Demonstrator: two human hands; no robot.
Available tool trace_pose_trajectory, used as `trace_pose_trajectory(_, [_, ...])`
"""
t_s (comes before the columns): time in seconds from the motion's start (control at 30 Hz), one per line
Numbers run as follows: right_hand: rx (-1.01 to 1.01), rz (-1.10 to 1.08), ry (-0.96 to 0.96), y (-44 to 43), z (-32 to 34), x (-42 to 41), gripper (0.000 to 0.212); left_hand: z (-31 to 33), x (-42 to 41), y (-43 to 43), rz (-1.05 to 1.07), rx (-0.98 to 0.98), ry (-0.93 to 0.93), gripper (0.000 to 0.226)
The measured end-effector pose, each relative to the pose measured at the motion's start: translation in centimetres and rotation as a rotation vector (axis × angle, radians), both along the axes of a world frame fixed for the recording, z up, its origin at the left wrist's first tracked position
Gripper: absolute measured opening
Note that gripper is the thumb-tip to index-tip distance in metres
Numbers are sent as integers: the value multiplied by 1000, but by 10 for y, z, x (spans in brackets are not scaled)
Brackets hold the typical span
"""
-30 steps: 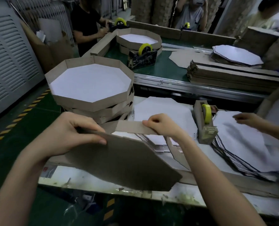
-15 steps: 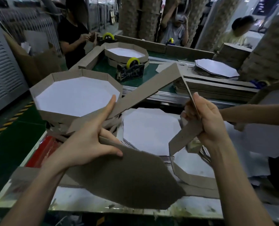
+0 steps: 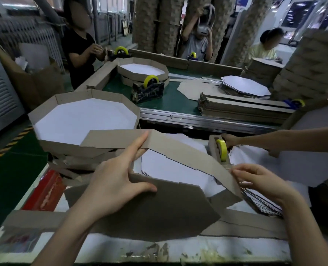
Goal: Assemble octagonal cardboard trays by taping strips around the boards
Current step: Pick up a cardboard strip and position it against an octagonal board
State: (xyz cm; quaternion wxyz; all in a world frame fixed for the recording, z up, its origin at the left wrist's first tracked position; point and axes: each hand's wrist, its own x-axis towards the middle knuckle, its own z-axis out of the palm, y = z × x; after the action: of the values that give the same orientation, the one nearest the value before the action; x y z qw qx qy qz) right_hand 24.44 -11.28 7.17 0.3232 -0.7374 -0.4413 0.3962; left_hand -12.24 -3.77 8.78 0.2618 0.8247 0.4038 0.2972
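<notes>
Left hand (image 3: 117, 181) gripped octagonal board (image 3: 159, 214) tilted above bench (image 3: 121, 248), forefinger pinning cardboard strip (image 3: 178, 148) to its far edge. Right hand (image 3: 262, 181) pinched strip's free end. Best, I'd judge: seat each fold on corner before reaching for tape roll (image 3: 222, 149).

The octagonal board (image 3: 159, 210) and strip (image 3: 180, 148) are plain brown. The tray (image 3: 59, 147) at 10 o'clock has a white floor and brown walls. The tape roll (image 3: 222, 149) is yellow, the belt (image 3: 174, 101) at 12 o'clock green, the floor stripes (image 3: 7, 143) yellow-black.
</notes>
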Motion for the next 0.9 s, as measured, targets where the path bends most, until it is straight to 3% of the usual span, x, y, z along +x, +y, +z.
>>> trace_pose_trajectory(0.13, [257,-82,-327,20,28,-24,19,3,24,-10,-60,147,89,115])
trace_pose_trajectory(0.2, [388,-23,-185,33,55,-58,23,4,38,-15,-110,218,118,115])
trace_pose_trajectory(0.27, [390,118,-69,45,77,-97,27,4,53,-20,-134,285,150,118])
trace_pose_trajectory(0.37, [292,383,-200,57,87,-135,34,8,60,-22,-100,379,195,120])
trace_pose_trajectory(0.43, [298,452,-213,60,84,-143,27,10,56,-22,-108,406,184,110])
trace_pose_trajectory(0.57, [412,316,-135,57,77,-137,19,7,41,-13,-162,112,24,99])
trace_pose_trajectory(0.67, [447,196,-94,49,80,-118,18,9,26,-6,-129,10,-192,96])
trace_pose_trajectory(0.77, [405,217,-81,38,82,-102,20,5,14,3,-194,-92,-279,86])
trace_pose_trajectory(0.9, [358,270,-135,25,69,-95,28,-18,12,-2,-296,-365,-346,87])
